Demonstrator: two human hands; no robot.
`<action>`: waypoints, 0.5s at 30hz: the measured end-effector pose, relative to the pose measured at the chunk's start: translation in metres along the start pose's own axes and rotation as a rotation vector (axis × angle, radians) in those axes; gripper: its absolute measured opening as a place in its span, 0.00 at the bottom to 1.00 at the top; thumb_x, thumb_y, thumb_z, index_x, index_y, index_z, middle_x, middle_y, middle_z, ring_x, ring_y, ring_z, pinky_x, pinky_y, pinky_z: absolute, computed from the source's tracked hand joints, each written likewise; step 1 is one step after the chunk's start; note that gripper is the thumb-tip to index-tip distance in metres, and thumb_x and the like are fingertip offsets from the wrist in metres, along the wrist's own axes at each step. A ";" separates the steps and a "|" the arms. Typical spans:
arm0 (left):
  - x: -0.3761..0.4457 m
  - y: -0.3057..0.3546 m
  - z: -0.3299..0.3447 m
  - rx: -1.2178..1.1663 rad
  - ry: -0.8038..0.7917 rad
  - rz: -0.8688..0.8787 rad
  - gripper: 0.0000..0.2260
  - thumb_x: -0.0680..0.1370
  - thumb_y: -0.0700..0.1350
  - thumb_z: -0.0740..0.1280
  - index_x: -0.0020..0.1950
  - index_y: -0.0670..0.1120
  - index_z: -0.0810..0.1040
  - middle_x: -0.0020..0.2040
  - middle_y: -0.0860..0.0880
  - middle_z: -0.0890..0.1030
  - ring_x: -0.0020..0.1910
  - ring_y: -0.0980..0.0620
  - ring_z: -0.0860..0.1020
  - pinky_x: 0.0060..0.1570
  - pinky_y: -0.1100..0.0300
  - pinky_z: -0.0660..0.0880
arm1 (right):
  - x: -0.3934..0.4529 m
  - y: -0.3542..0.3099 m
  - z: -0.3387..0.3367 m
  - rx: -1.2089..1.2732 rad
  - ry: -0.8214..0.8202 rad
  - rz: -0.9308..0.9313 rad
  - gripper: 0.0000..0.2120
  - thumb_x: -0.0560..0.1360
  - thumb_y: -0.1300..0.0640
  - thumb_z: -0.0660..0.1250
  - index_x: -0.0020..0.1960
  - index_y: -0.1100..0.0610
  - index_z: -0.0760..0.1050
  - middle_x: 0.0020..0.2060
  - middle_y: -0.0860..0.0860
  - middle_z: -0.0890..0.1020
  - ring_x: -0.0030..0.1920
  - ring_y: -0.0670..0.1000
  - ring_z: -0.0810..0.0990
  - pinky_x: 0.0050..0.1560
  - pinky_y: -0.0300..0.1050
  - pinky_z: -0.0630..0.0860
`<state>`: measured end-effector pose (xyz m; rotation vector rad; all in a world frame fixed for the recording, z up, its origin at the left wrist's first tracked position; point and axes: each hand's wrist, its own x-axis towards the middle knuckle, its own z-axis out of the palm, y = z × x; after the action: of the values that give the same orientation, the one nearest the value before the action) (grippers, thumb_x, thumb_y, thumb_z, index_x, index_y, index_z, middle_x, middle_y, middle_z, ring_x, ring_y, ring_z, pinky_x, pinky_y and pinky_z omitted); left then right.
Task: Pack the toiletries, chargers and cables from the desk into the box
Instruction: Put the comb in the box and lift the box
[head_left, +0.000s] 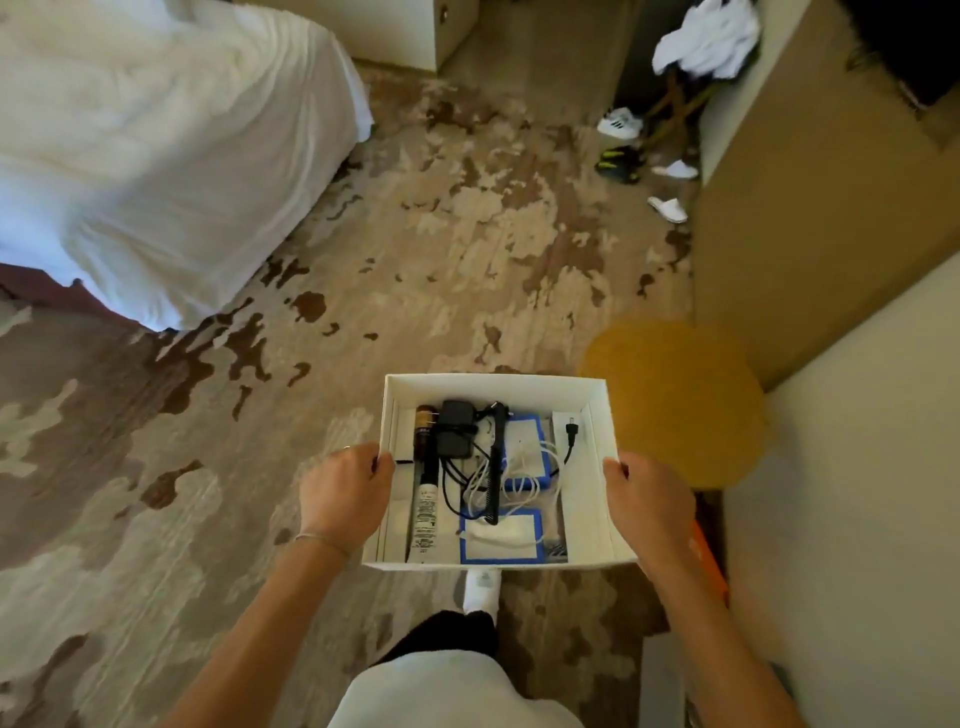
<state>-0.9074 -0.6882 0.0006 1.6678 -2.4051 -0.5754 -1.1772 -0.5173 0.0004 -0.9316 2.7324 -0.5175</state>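
Observation:
I carry an open white box (493, 385) above the patterned carpet. My left hand (344, 488) grips its left wall and my right hand (647, 501) grips its right wall. Inside lie a dark bottle (426, 422) with a white tube (425, 525) below it along the left side. A black charger (454, 428) sits near the top. Tangled black and white cables (488, 483) spread over two blue-edged white pouches (501, 538). A black plug (571, 434) lies at the right.
A bed with white sheets (156, 156) fills the upper left. A round yellow stool (675, 400) stands just right of the box beside a pale wall (857, 467). Shoes and slippers (644, 161) lie at the far right under a rack with white clothes (706, 36).

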 end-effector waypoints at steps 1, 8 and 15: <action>0.014 0.013 0.006 0.000 -0.013 0.013 0.20 0.82 0.49 0.59 0.30 0.47 0.72 0.26 0.51 0.74 0.23 0.54 0.69 0.25 0.61 0.70 | 0.011 0.007 -0.004 -0.001 0.002 0.030 0.21 0.81 0.50 0.64 0.30 0.50 0.68 0.25 0.48 0.71 0.26 0.44 0.68 0.28 0.39 0.58; 0.091 0.110 0.046 0.033 -0.057 0.157 0.19 0.81 0.48 0.61 0.29 0.49 0.70 0.26 0.52 0.74 0.24 0.53 0.73 0.25 0.61 0.69 | 0.086 0.065 -0.029 0.030 0.017 0.204 0.21 0.82 0.50 0.62 0.31 0.50 0.66 0.27 0.48 0.72 0.27 0.45 0.68 0.29 0.41 0.58; 0.140 0.200 0.093 0.080 -0.132 0.219 0.16 0.82 0.51 0.58 0.35 0.51 0.74 0.27 0.52 0.75 0.25 0.57 0.73 0.24 0.64 0.64 | 0.164 0.133 -0.047 -0.004 0.079 0.302 0.19 0.81 0.50 0.64 0.32 0.53 0.71 0.26 0.48 0.73 0.27 0.45 0.70 0.29 0.39 0.60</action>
<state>-1.1640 -0.7363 -0.0172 1.4075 -2.6928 -0.5772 -1.3917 -0.5089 -0.0217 -0.4929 2.8726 -0.4997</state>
